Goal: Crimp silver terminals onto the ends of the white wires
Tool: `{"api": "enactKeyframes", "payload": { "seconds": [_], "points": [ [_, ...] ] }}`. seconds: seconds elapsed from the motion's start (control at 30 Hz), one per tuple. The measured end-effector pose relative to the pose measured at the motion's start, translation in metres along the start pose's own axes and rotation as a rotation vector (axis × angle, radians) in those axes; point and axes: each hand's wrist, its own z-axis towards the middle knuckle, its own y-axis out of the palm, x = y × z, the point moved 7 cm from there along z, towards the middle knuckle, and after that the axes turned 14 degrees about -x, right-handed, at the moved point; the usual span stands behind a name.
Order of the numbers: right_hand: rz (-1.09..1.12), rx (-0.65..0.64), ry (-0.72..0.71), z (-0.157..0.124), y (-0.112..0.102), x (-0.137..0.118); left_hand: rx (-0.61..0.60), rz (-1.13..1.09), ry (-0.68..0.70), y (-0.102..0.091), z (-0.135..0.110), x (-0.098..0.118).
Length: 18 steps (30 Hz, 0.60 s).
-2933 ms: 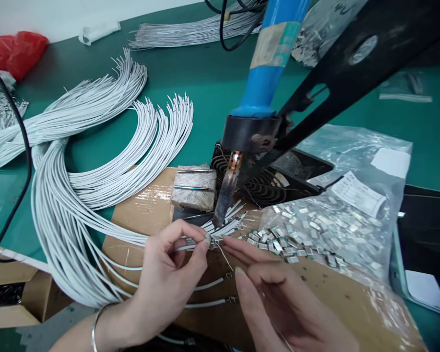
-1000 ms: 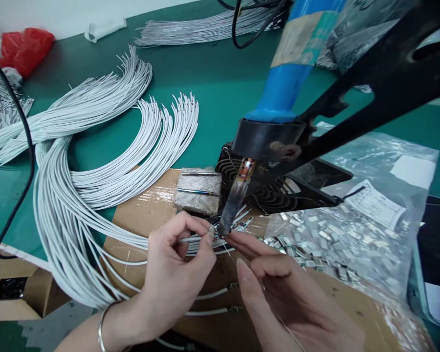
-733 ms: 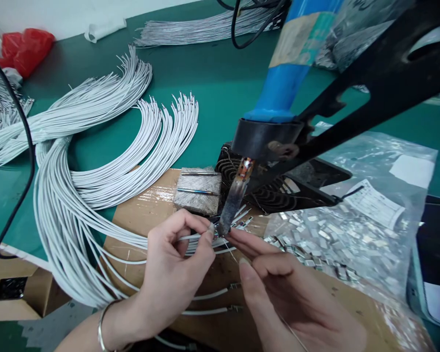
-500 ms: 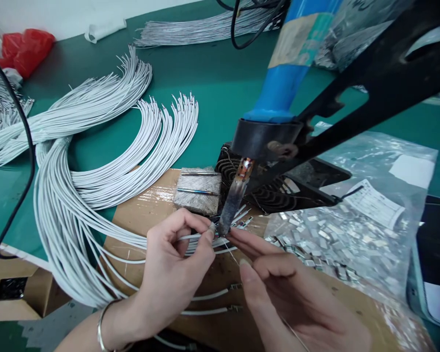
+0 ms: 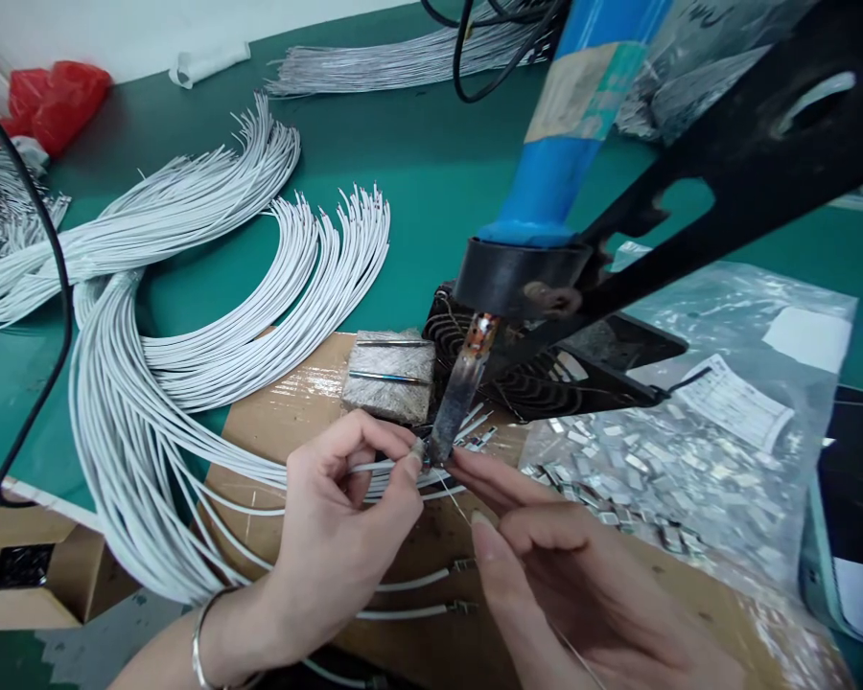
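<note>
My left hand (image 5: 356,527) pinches a white cable (image 5: 363,467) close to its end, right beside the dark tip of a blue soldering iron (image 5: 454,407). Between thumb and fingers of my right hand (image 5: 568,565) runs a thin strand of solder wire (image 5: 456,503), which reaches up to the iron's tip. The joint under the tip is mostly hidden by fingertips and the iron. A black metal stand (image 5: 640,273) holds the iron slanting downward. Two cables with metal connectors (image 5: 464,565) on their ends lie below my hands.
Large bundles of white cable (image 5: 115,383) curve across the left of the green table (image 5: 417,172). Behind the iron sits a black fan (image 5: 453,331), next to a wrapped block (image 5: 389,374). On the right is a clear bag of small metal connector shells (image 5: 662,460). Cardboard (image 5: 259,537) lies beneath.
Hardly anything differs. The whole view has shifted very slightly, while both hands, the cable and the solder wire keep their places at the iron's tip.
</note>
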Motion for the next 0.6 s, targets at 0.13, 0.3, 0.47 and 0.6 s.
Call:
{"api": "enactKeyframes", "payload": {
  "seconds": [0.13,0.3,0.47,0.6],
  "points": [
    [0.017,0.004,0.003,0.0005,-0.0002,0.0012,0.007,-0.008,0.007,-0.0001,0.0013,0.0011],
    [-0.007,-0.031,-0.057,0.0021,0.001,-0.0013,0.015,-0.002,0.006,-0.0013,0.0013,0.0003],
    [0.013,-0.003,0.022,-0.0008,0.0008,0.0013,0.014,0.01,0.026,-0.0006,0.0004,0.0008],
    [0.003,-0.005,0.037,-0.0015,0.0016,0.0028,0.017,0.004,0.022,-0.001,0.0008,0.0014]
  ]
}}
